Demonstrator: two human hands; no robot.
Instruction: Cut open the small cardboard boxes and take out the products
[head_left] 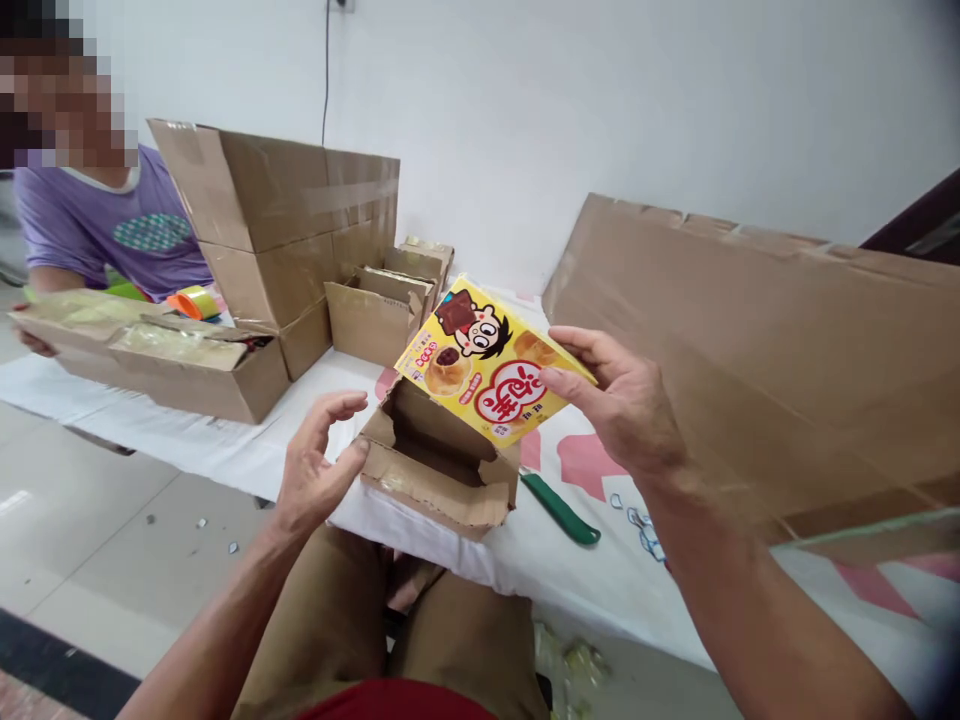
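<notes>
My right hand (626, 400) grips the right end of a yellow snack box (491, 360) printed with a cartoon face and puffs. The box is tilted above a small open cardboard carton (435, 480) with torn, ragged edges, which stands at the table's front edge. My left hand (322, 450) is at the carton's left side, fingers apart and curved, with the thumb close to its edge; whether it touches I cannot tell. A green-handled tool (561, 508), its far end hidden by the carton, lies just right of the carton.
Stacked cardboard cartons (277, 210) rise at the back left, with smaller open cartons (375, 310) beside them. A large cardboard box (742, 350) fills the right. Small clear scraps (646, 535) lie on the white cloth (480, 570). A person in a purple shirt (142, 230) sits at the left.
</notes>
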